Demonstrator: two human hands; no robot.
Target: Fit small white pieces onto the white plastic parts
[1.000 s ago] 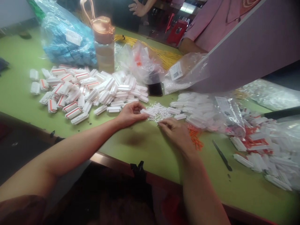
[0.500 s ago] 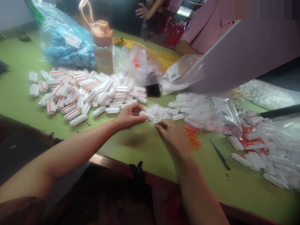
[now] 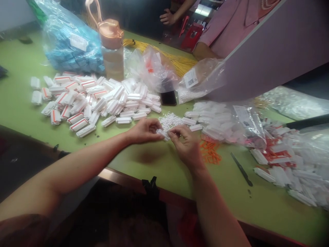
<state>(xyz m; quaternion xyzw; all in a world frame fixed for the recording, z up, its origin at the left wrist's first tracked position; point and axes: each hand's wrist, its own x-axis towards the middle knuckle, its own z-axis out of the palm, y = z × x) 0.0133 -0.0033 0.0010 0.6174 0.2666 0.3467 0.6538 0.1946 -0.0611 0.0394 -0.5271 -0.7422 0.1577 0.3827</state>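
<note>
My left hand (image 3: 143,131) is closed around a small white plastic housing (image 3: 162,133), holding it just above the green table (image 3: 159,161). My right hand (image 3: 185,143) pinches at the housing's right end, fingertips pressed together on something too small to make out. Right behind both hands lies a little heap of tiny white pieces (image 3: 170,120). Orange clips (image 3: 210,152) lie loose to the right of my right hand. A big pile of white housings, some with orange stripes (image 3: 92,99), covers the table to the left.
A pink water bottle (image 3: 111,48), a bag of blue parts (image 3: 72,44), clear bags (image 3: 154,70), a black phone (image 3: 168,97) and yellow cables (image 3: 180,63) stand at the back. More white parts (image 3: 288,164) and a dark tool (image 3: 241,168) lie right. A person in pink (image 3: 226,27) sits opposite.
My right hand left the table by the tiny pieces and rose to meet the housing in my left hand, which drew slightly back toward me. A far person's hand shifted right.
</note>
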